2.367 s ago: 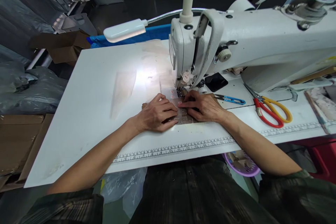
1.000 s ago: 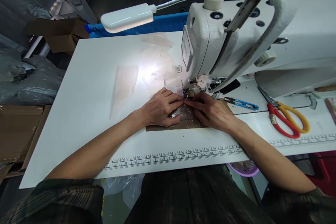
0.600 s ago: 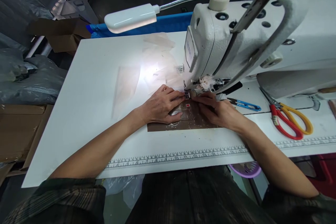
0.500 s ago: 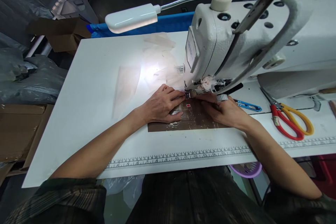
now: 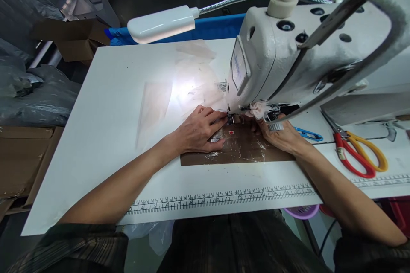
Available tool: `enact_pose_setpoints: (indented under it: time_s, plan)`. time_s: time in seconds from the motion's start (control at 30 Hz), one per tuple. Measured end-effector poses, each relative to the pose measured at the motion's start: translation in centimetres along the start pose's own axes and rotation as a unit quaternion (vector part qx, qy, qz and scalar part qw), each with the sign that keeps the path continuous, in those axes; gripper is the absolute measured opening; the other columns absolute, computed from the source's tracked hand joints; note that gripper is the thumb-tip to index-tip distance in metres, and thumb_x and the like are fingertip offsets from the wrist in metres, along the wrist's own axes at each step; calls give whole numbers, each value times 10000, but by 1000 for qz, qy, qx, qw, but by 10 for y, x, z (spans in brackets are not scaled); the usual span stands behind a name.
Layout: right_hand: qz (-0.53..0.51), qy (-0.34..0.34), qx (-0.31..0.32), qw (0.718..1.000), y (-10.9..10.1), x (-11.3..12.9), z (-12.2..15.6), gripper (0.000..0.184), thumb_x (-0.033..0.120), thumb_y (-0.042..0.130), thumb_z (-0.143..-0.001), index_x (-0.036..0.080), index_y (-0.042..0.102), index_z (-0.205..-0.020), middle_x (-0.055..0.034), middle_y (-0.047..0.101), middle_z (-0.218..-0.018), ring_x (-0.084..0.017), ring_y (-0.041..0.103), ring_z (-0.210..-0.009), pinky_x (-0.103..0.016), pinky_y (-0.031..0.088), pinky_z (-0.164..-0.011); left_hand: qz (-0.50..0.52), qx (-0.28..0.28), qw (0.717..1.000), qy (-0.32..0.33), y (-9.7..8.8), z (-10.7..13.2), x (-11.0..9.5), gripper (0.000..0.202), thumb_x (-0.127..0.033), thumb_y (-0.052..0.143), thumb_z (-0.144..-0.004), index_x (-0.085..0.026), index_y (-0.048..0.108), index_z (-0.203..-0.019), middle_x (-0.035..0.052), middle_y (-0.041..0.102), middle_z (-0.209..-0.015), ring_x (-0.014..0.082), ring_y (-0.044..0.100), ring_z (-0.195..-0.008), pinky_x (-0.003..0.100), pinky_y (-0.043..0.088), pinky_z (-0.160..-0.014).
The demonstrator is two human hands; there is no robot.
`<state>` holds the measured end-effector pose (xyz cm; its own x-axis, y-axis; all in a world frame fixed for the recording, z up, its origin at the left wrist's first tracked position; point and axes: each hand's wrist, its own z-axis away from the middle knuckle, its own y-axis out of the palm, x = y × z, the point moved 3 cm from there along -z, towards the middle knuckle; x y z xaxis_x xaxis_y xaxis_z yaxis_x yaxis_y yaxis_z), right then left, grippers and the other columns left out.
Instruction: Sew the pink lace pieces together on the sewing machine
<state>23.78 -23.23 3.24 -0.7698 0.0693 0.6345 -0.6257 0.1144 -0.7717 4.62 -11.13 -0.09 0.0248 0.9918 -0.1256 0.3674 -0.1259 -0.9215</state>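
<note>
A white sewing machine stands on a white table. Under its needle lies a flat brown piece covered with clear film, bearing a small red tag. My left hand lies flat on the piece's left part, fingers stretched toward the presser foot. My right hand rests on the piece's right part, just under the machine head, its fingertips partly hidden by the machine.
A white gooseneck lamp lights the table. Blue thread snips and red-and-yellow scissors lie to the right. A ruler strip runs along the front edge. Clear film pieces lie to the left; cardboard boxes beside the table.
My right hand has slid rightward along the brown piece, uncovering more of it and the red tag. My left hand stays near the needle. The view has moved closer to the machine.
</note>
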Motion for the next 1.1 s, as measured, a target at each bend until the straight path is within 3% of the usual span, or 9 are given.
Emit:
enact_pose_setpoints:
  time_s: [0.2,0.33,0.47,0.67,0.77,0.87,0.93,1.0,1.1]
  plan:
    - [26,-3,6,1000,4,9,9,293,443,478,-946,193,628,-913,-65,625,-876,-217,597,-837,-327,476,-779,-2,-6,1000,-13,1,0,-1,476,-463,455,-934,-107,602,-1214,157,634,-1165,278,543,-959,426,407,-816]
    - [41,18,-54,998,4,5,10,192,334,534,-877,201,553,-739,-41,594,-783,-202,576,-755,-315,468,-703,-2,-14,1000,-23,1,1,-2,480,-458,440,-940,-105,557,-1243,178,604,-1216,294,544,-1016,438,408,-833]
    - [51,27,-92,994,3,1,6,210,284,527,-834,213,445,-654,-9,526,-665,-177,527,-650,-290,434,-627,16,-34,998,-50,-1,2,-3,565,-482,445,-929,-68,454,-1314,207,573,-1255,306,530,-1099,456,394,-928]
    - [62,24,-108,992,5,0,4,215,301,525,-818,220,429,-644,-8,515,-644,-169,503,-604,-286,418,-595,68,77,991,-84,-2,-6,4,658,-548,410,-939,-57,391,-1377,215,539,-1319,339,462,-1254,480,321,-1063]
    - [65,26,-103,992,4,-3,6,228,336,519,-835,224,445,-651,-16,530,-656,-179,520,-607,-295,433,-594,85,95,988,-89,-6,-11,12,647,-575,452,-920,-106,442,-1366,186,548,-1343,324,476,-1268,484,321,-1085]
    - [84,20,-66,994,5,-6,8,206,373,506,-866,223,523,-726,-44,575,-720,-209,561,-647,-319,462,-607,114,54,989,-71,-17,-12,23,506,-480,514,-920,-185,515,-1331,132,543,-1396,272,504,-1272,460,362,-1085]
    - [93,7,-44,995,7,-7,10,215,397,477,-897,218,596,-881,-81,628,-847,-246,605,-723,-352,489,-645,121,-12,989,-89,-29,-6,36,398,-425,534,-919,-216,589,-1254,106,557,-1396,254,526,-1265,459,395,-1068]
    - [95,5,-38,995,10,-10,11,303,435,455,-914,222,610,-1063,-116,651,-982,-294,639,-809,-393,509,-679,111,-90,976,-166,-44,9,58,313,-388,537,-921,-206,654,-1147,108,601,-1342,248,564,-1223,450,427,-1042]
    - [97,32,-28,994,15,-18,10,433,498,440,-907,215,593,-1197,-142,660,-959,-339,658,-771,-442,516,-632,81,-149,915,-366,-63,48,97,243,-337,532,-919,-181,687,-1022,109,650,-1244,242,594,-1166,414,434,-1036]
